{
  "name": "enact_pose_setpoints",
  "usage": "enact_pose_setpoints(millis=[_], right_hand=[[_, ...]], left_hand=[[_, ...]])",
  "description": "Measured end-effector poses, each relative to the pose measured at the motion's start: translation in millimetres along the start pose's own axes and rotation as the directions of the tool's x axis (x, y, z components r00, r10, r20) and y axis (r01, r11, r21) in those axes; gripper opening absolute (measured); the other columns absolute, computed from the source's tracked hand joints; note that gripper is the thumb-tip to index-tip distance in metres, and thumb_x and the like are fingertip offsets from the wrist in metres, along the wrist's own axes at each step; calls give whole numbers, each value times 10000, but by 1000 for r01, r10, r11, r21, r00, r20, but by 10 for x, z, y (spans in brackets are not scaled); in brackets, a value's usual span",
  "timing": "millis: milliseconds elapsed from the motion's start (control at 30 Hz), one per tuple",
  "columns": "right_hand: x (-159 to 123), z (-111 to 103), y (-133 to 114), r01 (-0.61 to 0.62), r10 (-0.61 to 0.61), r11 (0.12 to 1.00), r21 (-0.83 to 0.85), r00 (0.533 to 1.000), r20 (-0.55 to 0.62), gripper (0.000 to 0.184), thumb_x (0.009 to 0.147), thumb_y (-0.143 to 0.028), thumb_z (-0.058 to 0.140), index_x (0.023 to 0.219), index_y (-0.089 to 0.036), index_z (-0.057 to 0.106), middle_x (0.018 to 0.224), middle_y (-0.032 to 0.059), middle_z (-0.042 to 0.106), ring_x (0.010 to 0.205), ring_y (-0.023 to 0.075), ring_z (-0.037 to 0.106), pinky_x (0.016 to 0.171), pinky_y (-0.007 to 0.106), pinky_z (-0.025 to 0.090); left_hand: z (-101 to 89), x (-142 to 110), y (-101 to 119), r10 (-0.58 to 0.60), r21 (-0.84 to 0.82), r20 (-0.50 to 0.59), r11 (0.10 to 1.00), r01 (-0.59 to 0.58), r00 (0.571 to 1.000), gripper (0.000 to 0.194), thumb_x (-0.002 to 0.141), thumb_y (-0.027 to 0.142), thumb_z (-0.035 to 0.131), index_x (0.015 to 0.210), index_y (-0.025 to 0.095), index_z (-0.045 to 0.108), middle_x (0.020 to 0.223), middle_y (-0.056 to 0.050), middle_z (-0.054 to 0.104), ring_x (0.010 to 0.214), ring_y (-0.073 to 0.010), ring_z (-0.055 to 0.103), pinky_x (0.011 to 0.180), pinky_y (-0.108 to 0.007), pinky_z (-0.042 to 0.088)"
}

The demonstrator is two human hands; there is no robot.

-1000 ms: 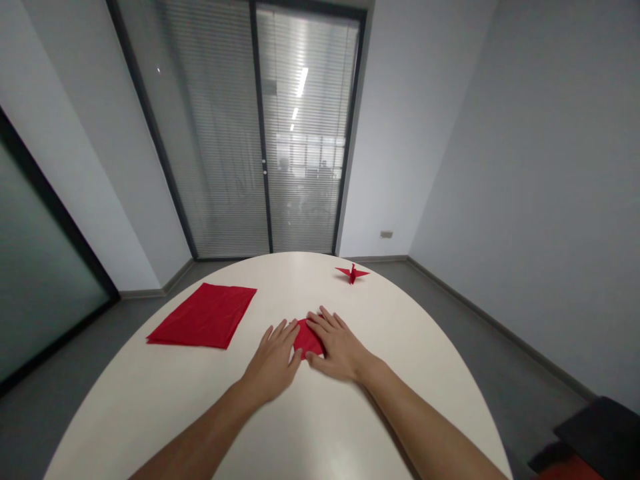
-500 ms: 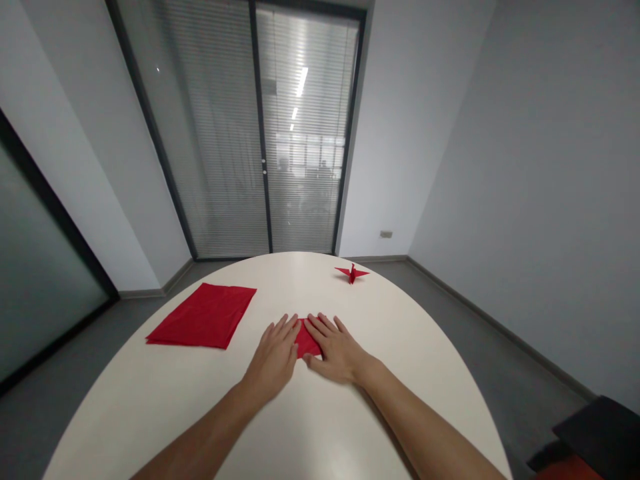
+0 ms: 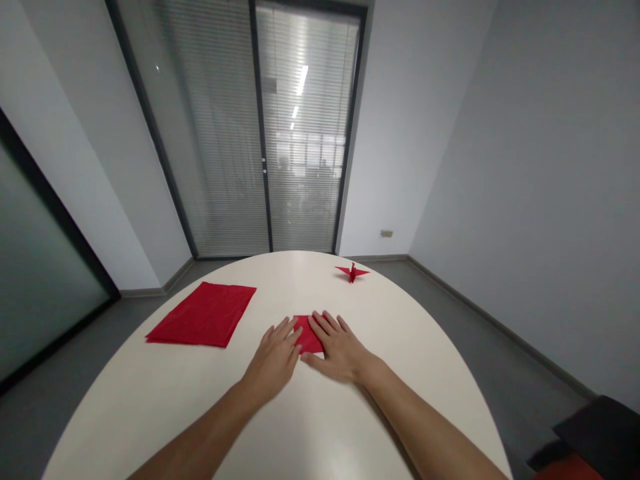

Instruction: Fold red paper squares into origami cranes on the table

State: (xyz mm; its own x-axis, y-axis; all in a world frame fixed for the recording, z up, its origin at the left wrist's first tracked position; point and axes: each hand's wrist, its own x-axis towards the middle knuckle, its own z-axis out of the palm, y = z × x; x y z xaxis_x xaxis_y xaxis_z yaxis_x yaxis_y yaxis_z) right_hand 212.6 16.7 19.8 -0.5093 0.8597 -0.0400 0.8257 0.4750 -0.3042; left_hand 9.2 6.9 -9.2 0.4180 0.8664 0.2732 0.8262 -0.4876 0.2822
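Note:
A small folded red paper lies flat on the white table between my hands. My left hand is open, its fingertips resting at the paper's left edge. Spread over the right part of the paper is my right hand, also open and palm down, with the thumb near the lower edge. The fingers hide the paper's right side and part of its left edge. Neither hand grips anything.
Several large red paper sheets lie stacked at the left of the round white table. A red origami crane stands near the far right rim. A dark chair is at the lower right.
More of the red paper shows between my hands. My right hand has shifted slightly to the right and my left fingers slightly down. The stack and the crane have stayed put.

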Motion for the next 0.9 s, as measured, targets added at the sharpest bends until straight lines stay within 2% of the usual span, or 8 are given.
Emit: enact_pose_setpoints(millis=[167,300,400,533,600,700,800,900], right_hand=[[-3,-22,-5,69,-68,997,24,997,-27,870,931,-702,374,1585,-160,187,1641,126,157,1525,336,70,1223,548,43],[-14,-57,3,165,-165,986,38,986,-17,789,970,-664,325,1576,-167,229,1631,132,195,1522,318,116,1223,549,61],[-15,-63,16,174,-174,984,39,985,-5,774,979,-654,317,1569,-158,249,1619,148,225,1514,318,161,1219,563,64],[-14,-54,11,174,-173,985,22,985,-18,787,969,-659,346,1568,-156,255,1613,155,247,1507,329,188,1215,568,97],[-14,-60,3,177,-177,984,0,983,-42,784,963,-657,369,1557,-152,292,1598,163,296,1487,345,241,1205,576,134],[-10,-93,2,204,-207,978,-40,973,-106,714,953,-616,445,1503,-161,422,1530,165,435,1401,352,390,1171,566,230],[-2,-138,23,259,-266,964,-63,949,-172,524,970,-495,492,1373,-173,581,1387,143,592,1257,300,531,1104,482,353],[6,-160,52,294,-301,954,-66,931,-207,380,1005,-369,445,1258,-178,654,1283,123,662,1172,253,585,1054,423,400]], left_hand=[[-45,-8,24,47,-35,4,998,-47,999,469,932,101,431,1331,278,602,1468,-69,537,1382,-223,463,1167,-530,310],[-15,-26,26,-42,51,-62,998,46,997,447,940,126,440,1329,266,610,1447,-94,557,1393,-270,447,1160,-574,289],[11,-31,12,-83,92,-133,991,96,988,416,938,153,468,1313,233,630,1450,-130,546,1412,-316,411,1153,-586,290],[-12,-15,13,15,73,-146,997,-4,989,378,921,163,503,1258,227,664,1407,-120,578,1342,-292,481,1139,-540,337],[-33,-6,20,39,50,-146,998,-32,989,362,907,163,531,1229,242,676,1334,-97,629,1249,-268,547,1123,-528,360],[-42,0,23,9,38,-170,999,-3,985,325,909,183,541,1193,229,693,1261,-93,666,1175,-270,572,1091,-536,386],[-30,4,13,-3,44,-195,999,12,981,297,918,198,535,1160,204,707,1241,-104,673,1167,-278,566,1079,-531,397],[-22,12,4,1,24,-211,1000,4,977,282,924,197,530,1139,193,713,1226,-106,677,1159,-276,570,1065,-516,419]])
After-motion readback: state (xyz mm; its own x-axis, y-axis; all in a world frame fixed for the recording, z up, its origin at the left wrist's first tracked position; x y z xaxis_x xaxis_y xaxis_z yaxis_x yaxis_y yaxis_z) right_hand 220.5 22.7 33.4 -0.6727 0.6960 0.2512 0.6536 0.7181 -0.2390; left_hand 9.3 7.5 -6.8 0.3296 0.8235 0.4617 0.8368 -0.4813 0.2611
